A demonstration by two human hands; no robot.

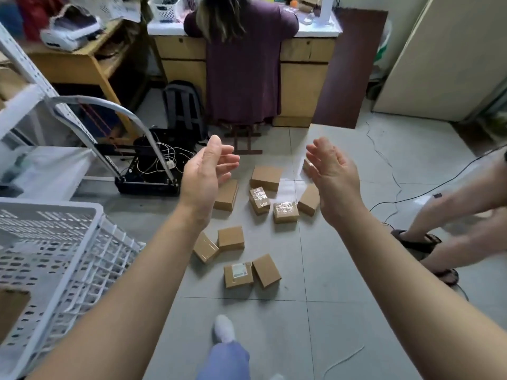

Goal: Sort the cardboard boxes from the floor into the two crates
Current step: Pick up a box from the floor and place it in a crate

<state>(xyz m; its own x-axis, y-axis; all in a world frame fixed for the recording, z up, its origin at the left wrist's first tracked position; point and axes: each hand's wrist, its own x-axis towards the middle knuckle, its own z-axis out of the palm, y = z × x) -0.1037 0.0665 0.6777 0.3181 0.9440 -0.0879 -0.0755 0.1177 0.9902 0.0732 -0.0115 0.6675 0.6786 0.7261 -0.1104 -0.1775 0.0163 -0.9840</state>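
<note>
Several small brown cardboard boxes lie scattered on the grey tiled floor, among them a labelled box, a plain one and a taped one. My left hand and my right hand are held out above the boxes, palms facing each other, fingers straight and empty. A white perforated plastic crate stands at the lower left, with a brown box partly visible inside at its near corner. Only one crate is in view.
A person in a purple dress sits at a desk straight ahead. Another person's legs and sandals are at the right. A folding trolley with cables stands left of the boxes. White shelving is at the left, and a cable runs across the floor at the right.
</note>
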